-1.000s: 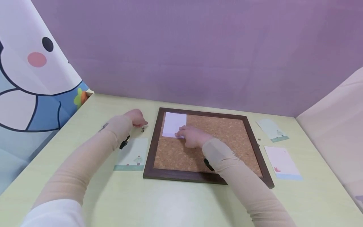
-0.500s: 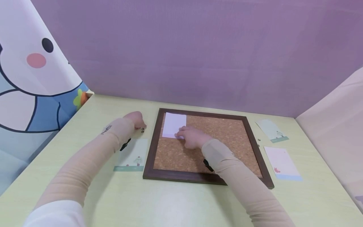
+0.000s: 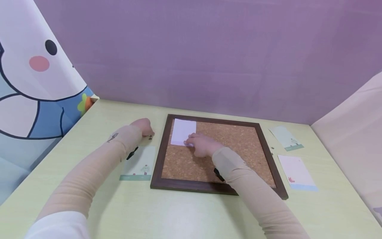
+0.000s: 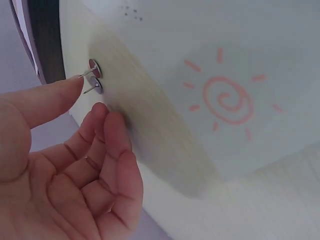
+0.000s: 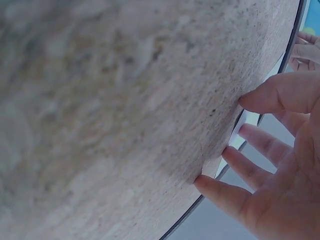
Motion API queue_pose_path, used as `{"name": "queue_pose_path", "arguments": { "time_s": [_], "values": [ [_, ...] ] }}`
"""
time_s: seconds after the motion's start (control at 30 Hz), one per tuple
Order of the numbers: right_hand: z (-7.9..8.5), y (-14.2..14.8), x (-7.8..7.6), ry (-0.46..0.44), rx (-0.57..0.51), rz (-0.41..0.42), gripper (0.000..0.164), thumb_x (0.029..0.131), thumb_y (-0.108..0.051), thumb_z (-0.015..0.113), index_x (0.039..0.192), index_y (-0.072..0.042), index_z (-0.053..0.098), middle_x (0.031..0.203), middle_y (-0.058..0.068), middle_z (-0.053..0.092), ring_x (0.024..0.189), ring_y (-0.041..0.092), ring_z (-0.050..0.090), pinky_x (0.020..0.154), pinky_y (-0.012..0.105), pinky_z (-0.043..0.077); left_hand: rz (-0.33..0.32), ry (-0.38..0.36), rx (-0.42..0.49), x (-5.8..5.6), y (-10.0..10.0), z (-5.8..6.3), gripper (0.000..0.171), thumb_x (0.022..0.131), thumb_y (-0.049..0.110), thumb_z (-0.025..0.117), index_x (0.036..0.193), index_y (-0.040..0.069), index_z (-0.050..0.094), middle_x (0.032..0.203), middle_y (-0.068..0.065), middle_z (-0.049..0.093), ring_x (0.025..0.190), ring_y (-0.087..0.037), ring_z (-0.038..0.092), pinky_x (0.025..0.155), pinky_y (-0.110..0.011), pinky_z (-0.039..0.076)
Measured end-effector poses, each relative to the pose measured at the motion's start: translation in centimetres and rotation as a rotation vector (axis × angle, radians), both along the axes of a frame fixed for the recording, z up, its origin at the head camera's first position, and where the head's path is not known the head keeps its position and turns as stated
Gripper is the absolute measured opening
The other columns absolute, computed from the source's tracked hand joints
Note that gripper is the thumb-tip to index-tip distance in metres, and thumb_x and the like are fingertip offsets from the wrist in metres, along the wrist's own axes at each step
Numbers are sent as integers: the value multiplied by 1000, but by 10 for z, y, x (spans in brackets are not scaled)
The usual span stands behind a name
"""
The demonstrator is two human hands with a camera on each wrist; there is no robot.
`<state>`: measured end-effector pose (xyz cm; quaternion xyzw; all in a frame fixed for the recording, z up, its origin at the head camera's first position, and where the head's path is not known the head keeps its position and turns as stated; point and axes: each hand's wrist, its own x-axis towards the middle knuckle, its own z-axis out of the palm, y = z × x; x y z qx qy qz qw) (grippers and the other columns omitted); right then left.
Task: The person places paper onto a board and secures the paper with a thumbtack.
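Two thumbtacks [image 4: 96,75] lie on the table left of the framed corkboard [image 3: 221,159], pins pointing up. My left hand [image 3: 144,126] is right at them; in the left wrist view the thumb tip is beside the pins and the bent fingers [image 4: 117,135] sit below, with a gap between. Over the board's upper left part lies a white sheet of paper [image 3: 182,130]. My right hand [image 3: 204,144] rests its fingertips on the sheet's lower right corner and the cork. Seen from the right wrist, its fingers [image 5: 250,167] are spread and touch the surface.
Just left of the board is a note sheet [image 3: 138,166] with a green strip, under my left wrist. Two more printed sheets, one green-edged [image 3: 286,137] and one blue-edged [image 3: 297,172], lie to the right, with small tacks [image 3: 272,148] beside the frame. A purple curtain [image 3: 209,59] hangs behind.
My left hand has shifted slightly down and closer to the tacks, its fingers drawn in a little. The right hand and the white sheet have stayed in place.
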<state>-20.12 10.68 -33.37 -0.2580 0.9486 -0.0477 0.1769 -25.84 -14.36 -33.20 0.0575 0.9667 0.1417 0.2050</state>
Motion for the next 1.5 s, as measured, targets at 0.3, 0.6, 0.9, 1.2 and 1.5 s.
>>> {"name": "queue_pose_path", "arguments": {
  "time_s": [0.3, 0.6, 0.9, 1.2, 1.5],
  "values": [
    [-1, 1, -1, 12, -11, 6, 57, 81, 4, 60, 134, -16, 54, 145, 6, 43, 136, 30, 36, 112, 42, 32, -36, 27, -36, 5, 4, 4, 29, 89, 19, 58, 66, 9, 44, 78, -10, 54, 73, -23, 50, 76, -37, 46],
    [-1, 0, 0, 29, 3, 13, 55, 82, 3, 61, 133, -16, 54, 142, 6, 45, 135, 28, 38, 111, 41, 34, -51, 45, -42, -5, 0, -7, 19, 88, 18, 58, 80, 1, 55, 91, -15, 59, 79, -25, 50, 86, -42, 48],
    [0, -1, 0, 38, 25, 20, 53, 83, 0, 61, 132, -16, 53, 142, 7, 45, 132, 29, 41, 109, 42, 37, -78, 48, -51, -4, 3, -7, 38, 90, 17, 57, 115, -12, 57, 124, -27, 57, 109, -36, 57, 103, -47, 42],
    [-4, -1, -1, 57, 44, 39, 51, 82, -2, 63, 131, -16, 54, 140, 8, 46, 130, 29, 42, 107, 42, 39, -72, 35, -41, 3, 6, 1, 33, 91, 15, 57, 111, -11, 59, 118, -26, 60, 103, -33, 57, 102, -46, 43],
    [-3, -1, -1, 46, 31, 34, 50, 84, -2, 62, 131, -16, 53, 141, 8, 44, 129, 29, 42, 106, 41, 40, -80, 38, -42, 3, 6, 4, 29, 91, 13, 57, 107, -11, 61, 114, -25, 62, 95, -30, 57, 100, -45, 44]
  ]
}}
